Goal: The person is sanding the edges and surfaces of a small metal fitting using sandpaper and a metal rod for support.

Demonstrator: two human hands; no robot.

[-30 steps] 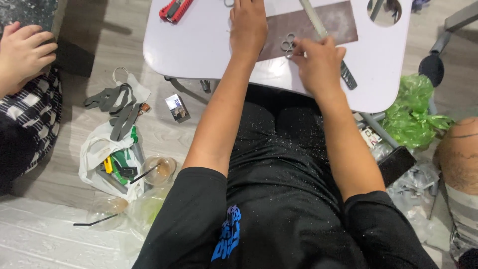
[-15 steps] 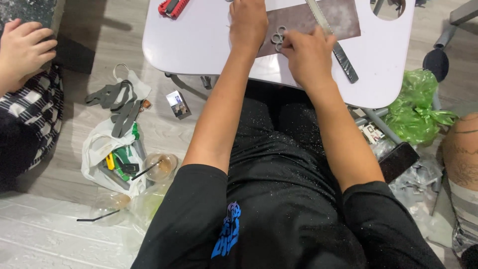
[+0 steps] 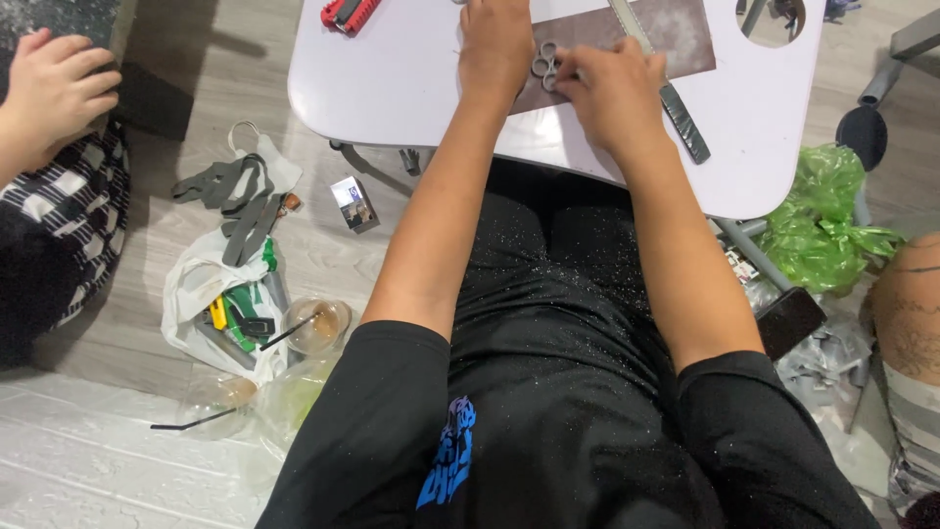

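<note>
here the left hand (image 3: 497, 44) lies flat, pinning the brown sheet (image 3: 676, 39) on the white counter (image 3: 392, 78); right hand (image 3: 612, 93) is curled around small metal scissors (image 3: 544, 65). risk: sheet skids, blades nick the pinning fingers.

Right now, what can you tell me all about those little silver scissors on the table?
The scissors look like small grey metal ones. Only their two round finger loops show clearly, side by side; the blades are hidden under the right hand. They lie flat on a grey-brown sheet on the white table, near its middle. The right hand covers and touches them, and the left hand rests just beside the loops. Whether the blades are open cannot be seen.
</note>
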